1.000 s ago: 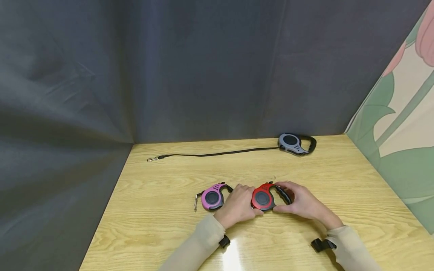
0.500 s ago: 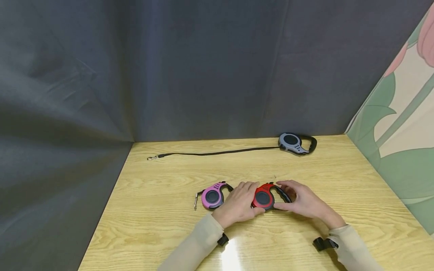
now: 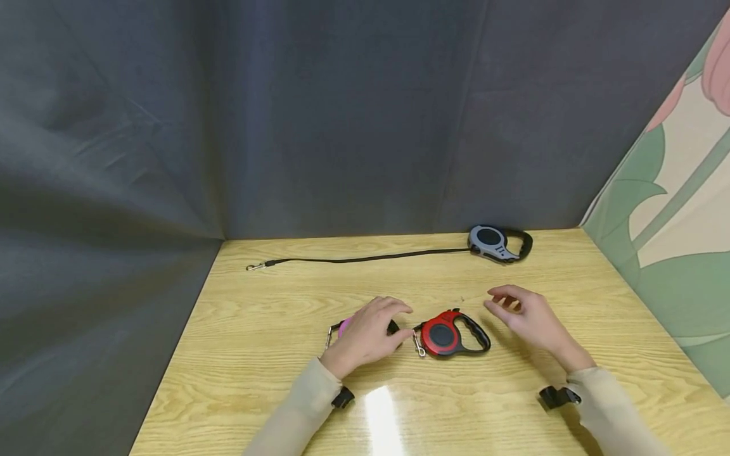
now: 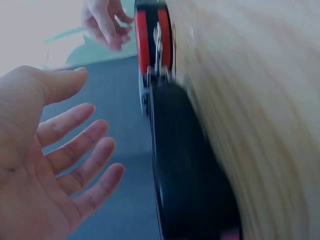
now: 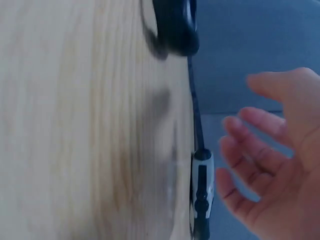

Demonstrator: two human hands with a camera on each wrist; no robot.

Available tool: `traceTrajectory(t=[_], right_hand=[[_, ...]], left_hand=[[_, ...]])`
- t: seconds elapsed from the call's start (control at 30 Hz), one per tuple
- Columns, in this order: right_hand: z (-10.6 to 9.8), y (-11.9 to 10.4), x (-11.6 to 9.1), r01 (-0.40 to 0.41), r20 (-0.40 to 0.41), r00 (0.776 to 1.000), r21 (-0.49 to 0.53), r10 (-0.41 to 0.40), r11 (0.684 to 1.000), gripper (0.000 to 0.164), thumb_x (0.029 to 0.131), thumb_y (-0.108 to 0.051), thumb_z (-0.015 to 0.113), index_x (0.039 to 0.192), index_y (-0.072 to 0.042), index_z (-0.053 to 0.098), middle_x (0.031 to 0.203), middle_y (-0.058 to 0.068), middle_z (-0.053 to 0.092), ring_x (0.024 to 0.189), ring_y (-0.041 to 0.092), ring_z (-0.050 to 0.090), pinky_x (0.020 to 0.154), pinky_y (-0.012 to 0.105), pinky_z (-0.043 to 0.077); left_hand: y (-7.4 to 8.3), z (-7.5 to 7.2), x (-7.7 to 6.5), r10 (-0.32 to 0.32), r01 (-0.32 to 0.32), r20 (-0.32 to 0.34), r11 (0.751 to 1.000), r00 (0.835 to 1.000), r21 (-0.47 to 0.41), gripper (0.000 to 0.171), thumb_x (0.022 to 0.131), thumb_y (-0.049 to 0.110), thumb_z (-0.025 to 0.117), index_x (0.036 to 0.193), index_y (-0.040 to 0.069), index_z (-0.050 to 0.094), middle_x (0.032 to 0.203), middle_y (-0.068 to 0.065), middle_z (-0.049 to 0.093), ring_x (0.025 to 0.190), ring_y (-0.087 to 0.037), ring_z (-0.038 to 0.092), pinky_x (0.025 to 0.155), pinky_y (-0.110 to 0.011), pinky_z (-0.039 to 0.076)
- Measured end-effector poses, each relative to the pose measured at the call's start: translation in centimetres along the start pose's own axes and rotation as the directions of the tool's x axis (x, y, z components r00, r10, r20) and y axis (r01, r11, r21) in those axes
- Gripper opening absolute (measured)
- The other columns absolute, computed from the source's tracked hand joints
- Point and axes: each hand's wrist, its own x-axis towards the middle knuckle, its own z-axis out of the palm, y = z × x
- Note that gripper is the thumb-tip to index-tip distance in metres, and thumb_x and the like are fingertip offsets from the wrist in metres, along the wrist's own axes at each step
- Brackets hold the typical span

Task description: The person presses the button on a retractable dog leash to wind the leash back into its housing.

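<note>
A red retractable dog leash [image 3: 440, 341] with a black handle lies flat on the table, its metal clip [image 3: 421, 347] at its left side. My left hand [image 3: 367, 332] hovers over a pink retractable leash [image 3: 343, 327], covering most of it. Its fingers are spread and relaxed, and in the left wrist view the palm stands apart from the pink leash's black handle [image 4: 187, 165]. To the right of the red leash, my right hand [image 3: 527, 316] is raised with loosely bent fingers, holding nothing. The red leash's handle end [image 5: 176, 30] shows at the top of the right wrist view.
A grey retractable leash [image 3: 487, 235] lies at the back right near the dark curtain [image 3: 342, 126]. Its black strap [image 3: 371, 258] stretches left to a metal clip [image 3: 256, 266]. A flower-patterned cloth [image 3: 684, 253] hangs along the right edge of the wooden table [image 3: 256, 392].
Both hands have let go of the red leash. The left has moved left over the pink leash and the right has drawn back to the right. The red leash's clip has come into view.
</note>
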Motion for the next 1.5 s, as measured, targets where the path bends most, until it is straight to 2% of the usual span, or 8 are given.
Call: traceTrajectory(t=[0.1,0.2,0.43,0.57,0.77,1.07,1.33,1.5], right_hand=[[-0.2,0.8,0.6,0.004,-0.043,0.999,0.0,-0.004,1.0,0.019,0.096,-0.016,0.079,0.111,-0.004,0.08,0.097,0.006,0.08,0.079,0.0,0.063,0.07,0.018,0.052],[-0.5,1.6,1.4,-0.006,-0.059,0.998,-0.021,0.004,1.0,0.019,0.097,-0.017,0.078,0.11,-0.004,0.08,0.101,0.01,0.081,0.079,0.007,0.066,0.07,0.018,0.051],[-1.8,3.3,2.9,-0.074,0.054,0.995,-0.119,0.081,0.99,0.036,0.1,-0.025,0.074,0.123,0.002,0.074,0.118,0.024,0.076,0.099,0.038,0.069,0.081,0.046,0.053],[-2.2,4.1,3.4,-0.114,0.124,0.983,-0.145,0.132,0.983,0.045,0.102,-0.029,0.071,0.13,0.006,0.069,0.121,0.029,0.073,0.103,0.042,0.069,0.085,0.057,0.054],[-2.6,5.1,4.1,-0.142,0.134,0.977,-0.169,0.166,0.975,0.049,0.103,-0.029,0.07,0.135,0.008,0.064,0.123,0.033,0.07,0.101,0.044,0.069,0.085,0.06,0.055],[-3.0,6.0,5.4,-0.158,0.162,0.967,-0.216,0.195,0.964,0.057,0.103,-0.031,0.068,0.141,0.01,0.058,0.126,0.037,0.066,0.099,0.045,0.07,0.082,0.06,0.056],[-3.0,6.5,6.3,-0.214,0.201,0.942,-0.258,0.269,0.942,0.072,0.103,-0.034,0.066,0.153,0.013,0.042,0.122,0.036,0.066,0.106,0.053,0.066,0.089,0.066,0.051],[-3.0,6.8,6.7,-0.25,0.228,0.922,-0.266,0.312,0.931,0.079,0.102,-0.035,0.066,0.155,0.016,0.035,0.117,0.034,0.067,0.106,0.051,0.066,0.093,0.067,0.05]], left_hand=[[-1.4,-0.9,-0.7,-0.025,0.024,-0.055,0.999,0.998,-0.032,0.04,0.105,0.038,0.069,0.139,0.017,0.07,0.143,0.002,0.067,0.136,-0.022,0.061,0.113,-0.047,0.051],[-2.8,-1.6,-1.4,-0.043,0.035,-0.122,0.997,0.992,-0.064,0.036,0.103,0.035,0.072,0.134,0.016,0.072,0.139,0.001,0.069,0.133,-0.023,0.063,0.109,-0.048,0.053],[-6.0,-2.7,-3.0,-0.127,0.108,-0.209,0.989,0.97,-0.1,0.03,0.101,0.031,0.075,0.127,0.015,0.077,0.135,-0.002,0.072,0.132,-0.029,0.064,0.109,-0.053,0.052],[-7.7,-3.3,-3.7,-0.178,0.162,-0.217,0.983,0.96,-0.088,0.031,0.101,0.032,0.075,0.128,0.016,0.076,0.136,-0.003,0.072,0.133,-0.031,0.064,0.11,-0.056,0.051],[-10.2,-5.0,-4.4,-0.234,0.227,-0.276,0.972,0.932,-0.059,0.031,0.099,0.029,0.077,0.126,0.013,0.076,0.135,-0.008,0.072,0.124,-0.032,0.068,0.104,-0.055,0.054],[-13.0,-5.7,-5.6,-0.303,0.3,-0.266,0.953,0.915,-0.054,0.03,0.101,0.03,0.073,0.127,0.013,0.076,0.138,-0.012,0.071,0.12,-0.033,0.07,0.098,-0.056,0.057],[-15.1,-7.2,-6.2,-0.378,0.365,-0.281,0.926,0.882,-0.098,0.032,0.103,0.031,0.071,0.128,0.012,0.076,0.138,-0.013,0.07,0.119,-0.035,0.069,0.096,-0.058,0.055],[-16.8,-8.2,-6.8,-0.415,0.4,-0.287,0.91,0.863,-0.112,0.035,0.105,0.031,0.068,0.132,0.01,0.074,0.136,-0.015,0.07,0.119,-0.038,0.068,0.094,-0.06,0.055]])
